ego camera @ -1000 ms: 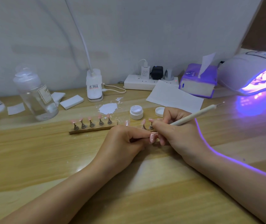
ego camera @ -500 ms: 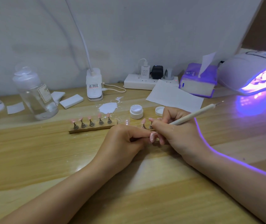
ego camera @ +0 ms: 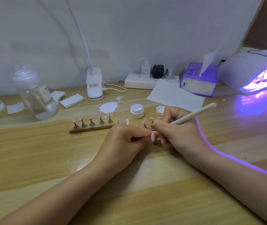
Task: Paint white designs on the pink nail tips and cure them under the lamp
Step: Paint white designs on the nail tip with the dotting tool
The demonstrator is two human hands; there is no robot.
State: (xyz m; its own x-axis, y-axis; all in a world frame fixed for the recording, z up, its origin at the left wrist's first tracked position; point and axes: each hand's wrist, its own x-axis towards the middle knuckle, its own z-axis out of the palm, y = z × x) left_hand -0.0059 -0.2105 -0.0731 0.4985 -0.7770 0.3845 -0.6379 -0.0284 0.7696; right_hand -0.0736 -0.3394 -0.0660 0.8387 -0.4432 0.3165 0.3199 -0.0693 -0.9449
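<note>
My left hand (ego camera: 126,140) pinches a small nail tip stand between thumb and fingers at the table's middle; the stand itself is mostly hidden. My right hand (ego camera: 176,132) grips a white nail art pen (ego camera: 196,113), its tip pointing down where both hands meet. Several pink nail tips stand on metal holders on a wooden strip (ego camera: 93,127) to the left. More pink tips (ego camera: 144,121) stand just behind my hands. An open jar of white gel (ego camera: 137,111) sits behind them, its lid (ego camera: 160,110) beside it. The curing lamp (ego camera: 251,73) glows purple at far right.
A white paint smear (ego camera: 108,107) lies behind the strip. A clear bottle (ego camera: 35,93), white blocks (ego camera: 72,98), a desk lamp base (ego camera: 95,85), a power strip (ego camera: 147,80), paper (ego camera: 175,95) and a tissue box (ego camera: 199,82) line the back.
</note>
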